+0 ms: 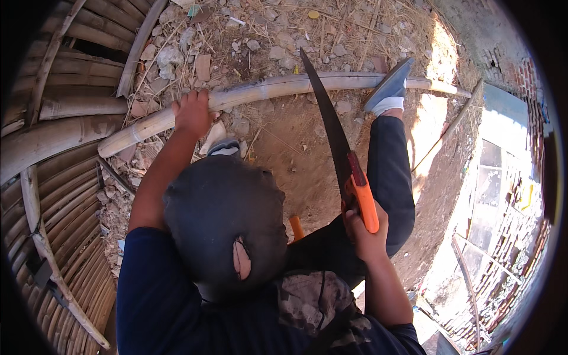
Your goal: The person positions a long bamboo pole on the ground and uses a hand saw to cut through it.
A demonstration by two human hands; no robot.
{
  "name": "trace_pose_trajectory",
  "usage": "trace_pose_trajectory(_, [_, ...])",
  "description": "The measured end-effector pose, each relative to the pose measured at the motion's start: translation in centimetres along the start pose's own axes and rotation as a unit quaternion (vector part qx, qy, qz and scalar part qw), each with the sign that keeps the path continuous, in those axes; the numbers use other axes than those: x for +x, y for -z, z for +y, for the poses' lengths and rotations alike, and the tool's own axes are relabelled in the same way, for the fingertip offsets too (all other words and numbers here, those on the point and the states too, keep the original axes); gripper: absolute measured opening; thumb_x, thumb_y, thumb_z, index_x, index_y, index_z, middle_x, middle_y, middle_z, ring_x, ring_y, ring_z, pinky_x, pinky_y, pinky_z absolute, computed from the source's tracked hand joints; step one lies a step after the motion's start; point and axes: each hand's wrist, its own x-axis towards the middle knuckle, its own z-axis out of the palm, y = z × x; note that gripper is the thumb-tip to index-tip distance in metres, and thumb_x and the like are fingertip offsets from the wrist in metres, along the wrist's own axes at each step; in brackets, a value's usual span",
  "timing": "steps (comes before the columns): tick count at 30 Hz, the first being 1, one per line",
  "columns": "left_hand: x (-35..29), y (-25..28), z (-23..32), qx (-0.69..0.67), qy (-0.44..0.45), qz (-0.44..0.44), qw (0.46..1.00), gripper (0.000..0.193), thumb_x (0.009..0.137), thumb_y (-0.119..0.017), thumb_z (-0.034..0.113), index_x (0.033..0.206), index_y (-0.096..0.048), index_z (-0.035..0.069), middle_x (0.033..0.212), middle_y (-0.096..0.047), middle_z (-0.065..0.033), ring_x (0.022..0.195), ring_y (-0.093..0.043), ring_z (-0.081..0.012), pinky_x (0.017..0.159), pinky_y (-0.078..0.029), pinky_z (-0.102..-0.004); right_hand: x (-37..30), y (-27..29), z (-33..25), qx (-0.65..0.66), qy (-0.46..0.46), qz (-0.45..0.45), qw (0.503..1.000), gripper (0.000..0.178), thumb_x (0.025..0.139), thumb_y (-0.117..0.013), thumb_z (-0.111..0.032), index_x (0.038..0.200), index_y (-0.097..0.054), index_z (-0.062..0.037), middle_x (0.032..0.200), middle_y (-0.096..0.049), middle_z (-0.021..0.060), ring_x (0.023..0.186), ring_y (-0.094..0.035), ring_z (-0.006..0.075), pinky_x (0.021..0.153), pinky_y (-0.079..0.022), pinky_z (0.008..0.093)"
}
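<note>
A long pale bamboo pole lies on the ground across the far side of me. Near its thick left end, my left hand grips it with the fingers over the top. In my right hand is a handsaw with an orange handle, held closed in the fingers. The dark blade points up and away, its tip close to the pole; I cannot tell whether they touch. My right foot, in a grey-blue shoe, rests on the pole towards its thin end.
At the left stands a bamboo slat structure. Stones and rubble cover the ground beyond the pole. A raised dark knee with a torn hole fills the near middle. An orange object is partly hidden beside it. Brick wall at right.
</note>
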Motion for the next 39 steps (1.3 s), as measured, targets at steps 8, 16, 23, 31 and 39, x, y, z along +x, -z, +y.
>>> trace_pose_trajectory(8, [-0.2,0.8,0.1,-0.007,0.011,-0.025,1.000,0.074,0.090,-0.077,0.044,0.150,-0.044,0.015,0.142,-0.051,-0.0114,0.137,-0.046,-0.0341,0.116,-0.027,-0.0610,1.8,-1.0,-0.8,0.048,-0.036,-0.005,0.998,0.007,0.091,-0.062,-0.006,0.097,-0.060,-0.0021,0.072,-0.055,0.0013,0.057,-0.052,0.0081,0.053,-0.043,0.0253])
trace_pose_trajectory(16, [-0.1,0.5,0.1,0.000,0.003,-0.015,1.000,0.073,0.091,-0.075,0.045,0.149,-0.045,0.014,0.141,-0.052,-0.0113,0.135,-0.047,-0.0341,0.114,-0.028,-0.0624,3.9,-1.1,-2.2,0.104,-0.033,0.002,0.994,0.008,0.092,-0.059,-0.005,0.087,-0.053,-0.0037,0.061,-0.050,0.0021,0.046,-0.045,0.0088,0.043,-0.036,0.0245])
trace_pose_trajectory(23, [0.0,0.1,0.0,0.011,0.011,-0.001,1.000,0.075,0.090,-0.077,0.046,0.151,-0.044,0.015,0.140,-0.052,-0.0110,0.137,-0.046,-0.0332,0.115,-0.027,-0.0612,0.1,0.3,-1.0,0.112,-0.021,-0.006,0.993,0.004,0.091,-0.059,-0.004,0.091,-0.056,-0.0013,0.064,-0.053,0.0025,0.049,-0.049,0.0092,0.046,-0.039,0.0239])
trace_pose_trajectory(31, [-0.2,0.5,-0.2,0.000,0.002,-0.014,1.000,0.072,0.092,-0.075,0.045,0.149,-0.045,0.013,0.141,-0.051,-0.0124,0.136,-0.046,-0.0343,0.115,-0.027,-0.0618,3.9,-2.0,-2.2,0.039,-0.020,0.007,0.999,0.006,0.092,-0.058,-0.008,0.091,-0.053,-0.0050,0.064,-0.052,0.0006,0.047,-0.048,0.0090,0.047,-0.039,0.0240])
trace_pose_trajectory(39, [-0.1,0.5,0.3,0.000,0.003,-0.020,1.000,0.075,0.090,-0.076,0.044,0.151,-0.043,0.014,0.142,-0.051,-0.0122,0.137,-0.045,-0.0346,0.115,-0.027,-0.0624,4.8,-3.0,-0.6,0.030,-0.022,-0.011,0.999,0.004,0.092,-0.060,-0.006,0.093,-0.057,-0.0023,0.070,-0.055,0.0006,0.058,-0.053,0.0071,0.055,-0.043,0.0237])
